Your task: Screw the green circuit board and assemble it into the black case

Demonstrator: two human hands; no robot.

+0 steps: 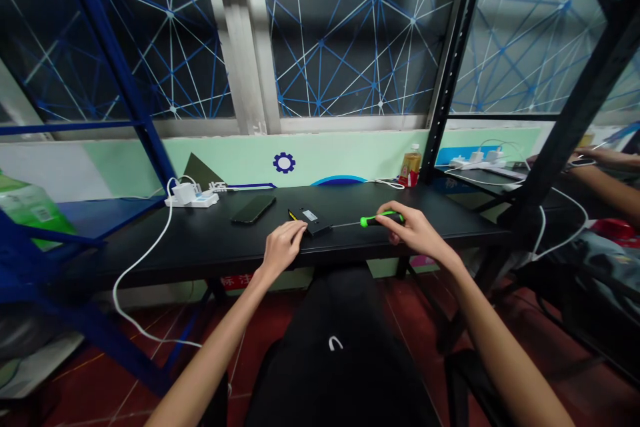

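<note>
A small black box-shaped device [314, 220] with a pale label lies near the front edge of the black table [200, 243]. My left hand [283, 247] rests at its left side, fingers curled against it and steadying it. My right hand [413, 230] is closed round the green and black handle of a screwdriver [381, 219]. The thin shaft runs left and its tip meets the device's right side. A small yellow-tipped item [292, 214] lies just behind the device's left end.
A black phone [254, 209] lies flat behind the device. A white power strip [193, 197] with a trailing white cable sits at back left, a drink bottle [410, 169] at back right. Black shelf posts [450, 73] stand on the right, where another person's arm [607, 180] rests on the adjoining table.
</note>
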